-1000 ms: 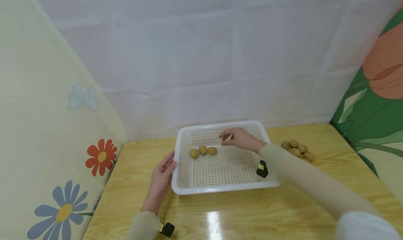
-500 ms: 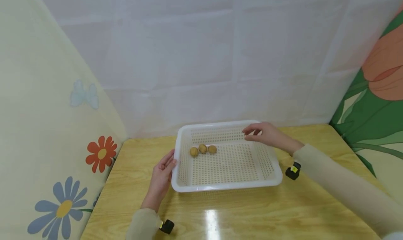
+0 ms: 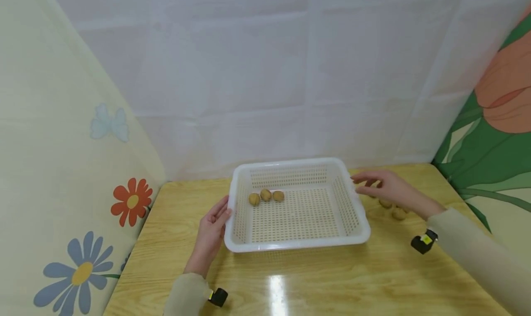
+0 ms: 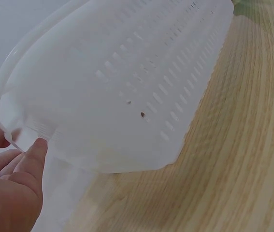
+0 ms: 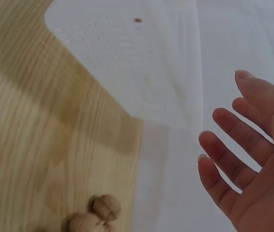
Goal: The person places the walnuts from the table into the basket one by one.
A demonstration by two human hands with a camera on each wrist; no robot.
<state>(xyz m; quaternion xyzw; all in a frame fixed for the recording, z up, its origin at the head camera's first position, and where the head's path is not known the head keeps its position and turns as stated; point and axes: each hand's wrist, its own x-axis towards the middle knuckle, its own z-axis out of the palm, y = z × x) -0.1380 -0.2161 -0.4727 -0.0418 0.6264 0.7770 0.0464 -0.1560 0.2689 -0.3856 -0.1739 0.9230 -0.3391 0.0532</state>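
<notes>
Nearest, at the btm edge of the head view, a black wrist cam (image 3: 218, 297) is sitting at the L sleeve cuff (image 3: 187, 294), over the bench (image 3: 319, 277). Just beyond, the L hand (image 3: 209, 231) is holding the white basket (image 3: 296, 247) at its L side: thumb is lying on the rim, fingers are tucking in under it, so that grip is closing on the rim & nothing else.

Inside the basket, 3 walnuts (image 3: 266, 195) are lying in a row twd the far L corner, w/ the rest of the mesh floor showing.

On the R, a 2nd cam (image 3: 424, 242) is riding at the other cuff. The R hand (image 3: 386, 187) is hovering just outside the basket's R rim; its grip is hanging loosely spread, fingers apart, holding nothing in the R wrist view. Can't tell if a fingertip is brushing the rim. Loose walnuts (image 3: 399, 213) are lying on the bench under & beside it, partly hidden, so no exact count.

Just changed: R hand is moving out from over the basket to the loose-walnut side; basket & its 3 are staying put. Meaning, prob.: that hand is now free of the basket, inside count is holding at 3.

Farthest, a creased white cloth (image 3: 249, 76) is hanging behind the bench.
</notes>
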